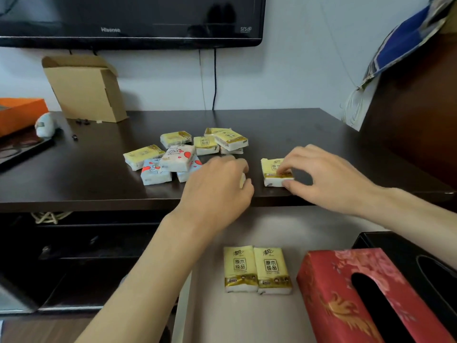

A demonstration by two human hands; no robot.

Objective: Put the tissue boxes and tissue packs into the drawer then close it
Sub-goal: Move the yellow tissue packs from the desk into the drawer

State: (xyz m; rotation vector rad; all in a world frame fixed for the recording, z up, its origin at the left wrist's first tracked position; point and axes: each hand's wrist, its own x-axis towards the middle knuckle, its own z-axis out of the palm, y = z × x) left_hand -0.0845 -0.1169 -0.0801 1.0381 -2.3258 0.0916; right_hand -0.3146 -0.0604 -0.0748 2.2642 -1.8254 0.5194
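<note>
Hands at the front edge of a dark surface (284, 125), mid-way through collecting tissue packs. Your right hand (329, 177) has its fingers (288, 184) pinched around a yellow tissue pack (270, 169) lying near the edge. Your left hand (217, 191) is curled over something pale at its fingertips – probably another pack, though the hand hides most of it, so you cannot be sure of the grip. Behind your hands, a loose cluster of packs (183, 154) waits on the surface, some yellow, some white with red hearts. Below the edge, the open drawer (247, 323) already holds two yellow packs (257, 269) side by side, a red tissue box (346, 300) just right of them, and a black box (420, 256) beyond that. The step in hand looks like lifting packs; next, carry them down into the drawer's bare floor beside the two packs – many remain, so closing comes much later.
</note>
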